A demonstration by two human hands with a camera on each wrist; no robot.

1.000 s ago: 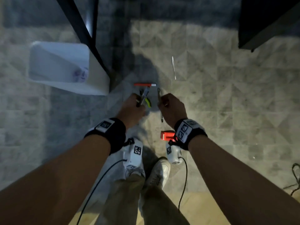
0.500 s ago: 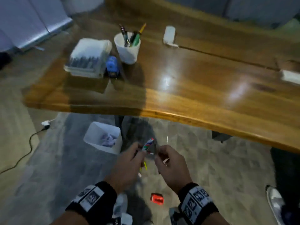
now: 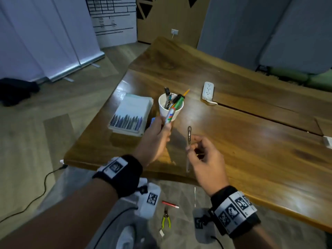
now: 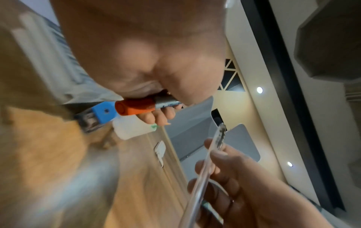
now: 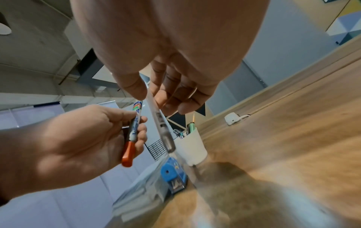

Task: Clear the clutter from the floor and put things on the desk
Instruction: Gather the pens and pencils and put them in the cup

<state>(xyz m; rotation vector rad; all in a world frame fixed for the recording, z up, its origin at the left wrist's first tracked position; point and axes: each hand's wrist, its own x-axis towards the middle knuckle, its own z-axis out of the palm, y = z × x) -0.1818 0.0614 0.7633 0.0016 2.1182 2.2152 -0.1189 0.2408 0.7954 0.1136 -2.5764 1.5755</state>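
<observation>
My left hand [image 3: 158, 133] grips a marker [image 3: 169, 116] with an orange cap [image 4: 134, 108], held up just in front of the white cup [image 3: 170, 107] of pens on the wooden desk [image 3: 251, 133]. My right hand [image 3: 203, 155] pinches a clear thin pen [image 3: 189, 139] upright over the desk, to the right of the left hand. In the right wrist view the pen [image 5: 160, 120] runs between thumb and fingers, with the marker [image 5: 134, 128] beside it. On the floor below lie a red pen [image 3: 169, 204], yellow-handled pliers [image 3: 166, 220] and a thin white stick [image 3: 195, 195].
A stack of books [image 3: 131, 115] and a blue stapler [image 5: 173, 172] sit left of the cup. A white power strip [image 3: 208, 90] lies further back on the desk. A cable [image 3: 36, 193] runs across the floor at left. A dark bundle [image 3: 16, 90] lies by the wall.
I rose from the floor and both hands lifted from floor level to above the desk, carrying the marker and the pen. The view swung up from the floor to the desktop.
</observation>
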